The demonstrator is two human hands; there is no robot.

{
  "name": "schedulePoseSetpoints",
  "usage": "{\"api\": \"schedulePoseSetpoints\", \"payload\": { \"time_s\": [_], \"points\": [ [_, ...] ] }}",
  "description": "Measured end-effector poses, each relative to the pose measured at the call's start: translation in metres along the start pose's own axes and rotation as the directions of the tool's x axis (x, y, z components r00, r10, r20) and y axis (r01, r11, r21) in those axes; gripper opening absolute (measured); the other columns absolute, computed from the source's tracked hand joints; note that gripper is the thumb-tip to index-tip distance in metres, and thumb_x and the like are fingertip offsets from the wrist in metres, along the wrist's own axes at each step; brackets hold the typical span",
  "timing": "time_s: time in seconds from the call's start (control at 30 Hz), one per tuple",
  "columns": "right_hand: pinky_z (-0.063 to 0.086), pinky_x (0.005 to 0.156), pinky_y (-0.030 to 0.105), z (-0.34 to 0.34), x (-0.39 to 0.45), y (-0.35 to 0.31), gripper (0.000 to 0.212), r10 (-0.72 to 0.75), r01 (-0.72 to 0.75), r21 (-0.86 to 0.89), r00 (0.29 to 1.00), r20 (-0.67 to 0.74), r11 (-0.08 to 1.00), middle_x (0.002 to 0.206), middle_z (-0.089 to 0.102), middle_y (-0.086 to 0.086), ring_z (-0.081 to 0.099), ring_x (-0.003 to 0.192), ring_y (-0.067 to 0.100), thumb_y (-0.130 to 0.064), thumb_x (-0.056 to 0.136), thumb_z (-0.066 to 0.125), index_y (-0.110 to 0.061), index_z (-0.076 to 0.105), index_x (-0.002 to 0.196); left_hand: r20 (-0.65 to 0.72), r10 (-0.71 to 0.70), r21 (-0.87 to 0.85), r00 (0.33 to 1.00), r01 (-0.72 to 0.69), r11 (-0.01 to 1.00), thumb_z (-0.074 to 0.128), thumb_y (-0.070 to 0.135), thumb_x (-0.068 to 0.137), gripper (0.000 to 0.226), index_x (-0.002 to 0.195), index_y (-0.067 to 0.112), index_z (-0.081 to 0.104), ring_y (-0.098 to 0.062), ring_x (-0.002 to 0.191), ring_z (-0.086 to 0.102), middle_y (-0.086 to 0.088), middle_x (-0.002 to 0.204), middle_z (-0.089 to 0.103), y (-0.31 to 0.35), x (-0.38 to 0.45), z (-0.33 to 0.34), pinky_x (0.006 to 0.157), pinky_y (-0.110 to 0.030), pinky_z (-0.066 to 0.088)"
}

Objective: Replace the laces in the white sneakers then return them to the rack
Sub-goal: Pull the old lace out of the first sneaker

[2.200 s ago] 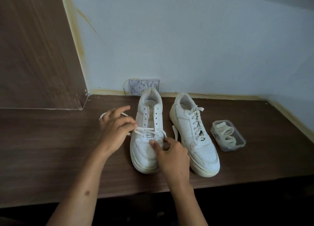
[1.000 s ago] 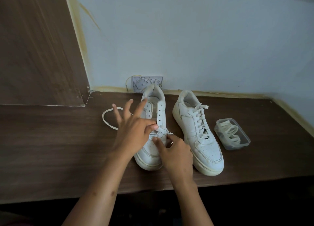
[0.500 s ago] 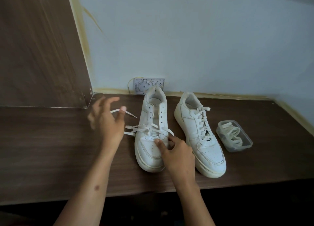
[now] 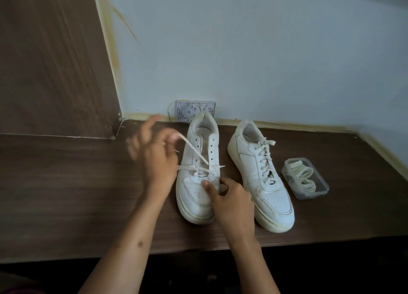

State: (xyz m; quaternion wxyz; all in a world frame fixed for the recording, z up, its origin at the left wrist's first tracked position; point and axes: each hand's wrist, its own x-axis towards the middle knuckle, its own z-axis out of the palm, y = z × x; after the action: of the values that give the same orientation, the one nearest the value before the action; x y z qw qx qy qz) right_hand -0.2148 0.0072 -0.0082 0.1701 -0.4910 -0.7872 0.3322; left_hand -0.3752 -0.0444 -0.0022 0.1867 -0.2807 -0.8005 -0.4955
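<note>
Two white sneakers stand toe-toward-me on the dark wooden shelf [image 4: 66, 194]. The left sneaker [image 4: 198, 196] has only its lowest eyelets laced. A white lace [image 4: 194, 149] runs slantwise up from those eyelets to my left hand [image 4: 154, 159], which is blurred and pinches the lace end beside the shoe. My right hand [image 4: 231, 203] grips the left sneaker at its toe side, thumb on the vamp. The right sneaker [image 4: 260, 174] is fully laced.
A clear plastic box [image 4: 305, 179] holding a bundle of white laces sits right of the sneakers. A wall socket plate [image 4: 195, 110] is behind the left shoe. A wooden panel [image 4: 50, 61] rises at the left; the shelf's front edge [image 4: 198, 247] lies below my wrists.
My left hand has pulled the lace end through, then swung back toward the shoe with the lace slanting across the eyelets. My right hand stays on the toe.
</note>
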Motion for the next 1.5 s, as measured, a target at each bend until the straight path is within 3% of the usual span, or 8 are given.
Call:
{"api": "schedulePoseSetpoints", "payload": {
  "time_s": [0.07,0.13,0.23,0.3,0.47,0.87,1.0,1.5],
  "points": [
    [0.052,0.079,0.037,0.002,0.001,0.001,0.043,0.000,0.000,-0.008,1.000,-0.007,1.000,0.084,0.067,-0.009,0.063,0.085,0.010,-0.066,0.085,0.055,-0.026,0.064,0.097,-0.110,-0.300,-0.137,0.948,0.284,0.949,0.057,0.023,0.094,0.015,0.094,0.026,0.072,-0.032,0.121,0.047,0.003,0.138,0.050,-0.002,0.004,-0.007,0.104,-0.042,0.032],
    [0.052,0.079,0.037,0.003,0.002,0.001,0.043,0.001,-0.001,-0.007,1.000,-0.010,1.000,0.085,0.067,-0.009,0.063,0.086,0.011,-0.066,0.085,0.055,-0.027,0.065,0.100,-0.075,-0.394,-0.122,0.916,0.383,0.915,0.058,0.025,0.096,0.015,0.102,0.029,0.071,-0.031,0.125,0.044,0.004,0.143,0.045,-0.005,0.005,-0.009,0.104,-0.043,0.034],
    [0.052,0.080,0.037,0.002,0.002,0.001,0.042,0.008,-0.008,-0.003,1.000,-0.007,1.000,0.086,0.068,-0.010,0.063,0.088,0.012,-0.065,0.085,0.056,-0.026,0.064,0.097,0.127,-0.050,-0.054,0.991,0.058,0.997,0.066,0.036,0.091,0.016,0.106,0.039,0.071,-0.032,0.133,0.033,0.004,0.149,0.042,-0.006,0.003,-0.005,0.110,-0.049,0.025],
    [0.052,0.080,0.037,0.002,0.003,0.001,0.041,0.009,-0.009,-0.002,1.000,-0.004,1.000,0.085,0.068,-0.010,0.063,0.088,0.013,-0.064,0.085,0.057,-0.025,0.064,0.095,0.336,0.175,0.002,0.925,-0.187,0.982,0.071,0.045,0.083,0.013,0.095,0.047,0.073,-0.031,0.138,0.025,0.010,0.152,0.038,-0.002,-0.002,0.000,0.115,-0.058,0.010],
    [0.052,0.080,0.037,0.003,0.003,0.002,0.041,0.004,-0.004,0.012,1.000,-0.011,1.000,0.086,0.069,-0.010,0.064,0.088,0.012,-0.065,0.084,0.057,-0.027,0.065,0.097,0.493,0.290,0.105,0.821,-0.387,0.916,0.074,0.046,0.078,0.003,0.080,0.044,0.075,-0.039,0.138,0.031,0.008,0.150,0.043,0.006,-0.011,0.005,0.109,-0.074,0.003],
    [0.049,0.081,0.034,0.000,0.004,0.000,0.045,0.007,-0.007,0.000,1.000,0.006,1.000,0.092,0.070,-0.010,0.063,0.095,0.014,-0.065,0.086,0.056,-0.027,0.066,0.106,0.358,0.191,0.176,0.914,-0.267,0.948,0.074,0.021,0.083,0.013,0.077,0.031,0.069,-0.033,0.134,0.044,0.008,0.133,0.059,0.017,-0.021,0.011,0.107,-0.075,0.003],
    [0.051,0.086,0.037,0.001,0.005,0.001,0.045,0.012,-0.013,0.019,1.000,0.015,1.000,0.092,0.071,-0.010,0.064,0.096,0.013,-0.065,0.085,0.056,-0.027,0.066,0.107,0.410,0.094,0.151,0.907,-0.169,0.974,0.063,0.021,0.093,0.013,0.081,0.027,0.065,-0.042,0.139,0.037,-0.002,0.138,0.058,0.018,-0.025,0.014,0.108,-0.072,-0.006],
    [0.053,0.083,0.038,0.004,0.006,0.001,0.044,0.018,-0.018,0.026,1.000,0.013,1.000,0.085,0.070,-0.006,0.065,0.090,0.014,-0.065,0.085,0.056,-0.026,0.066,0.102,0.498,0.058,-0.031,0.865,-0.049,0.998,0.054,0.010,0.098,0.008,0.092,0.014,0.059,-0.017,0.131,0.051,0.000,0.138,0.057,0.016,-0.020,0.013,0.116,-0.055,-0.003]
  ]
}}
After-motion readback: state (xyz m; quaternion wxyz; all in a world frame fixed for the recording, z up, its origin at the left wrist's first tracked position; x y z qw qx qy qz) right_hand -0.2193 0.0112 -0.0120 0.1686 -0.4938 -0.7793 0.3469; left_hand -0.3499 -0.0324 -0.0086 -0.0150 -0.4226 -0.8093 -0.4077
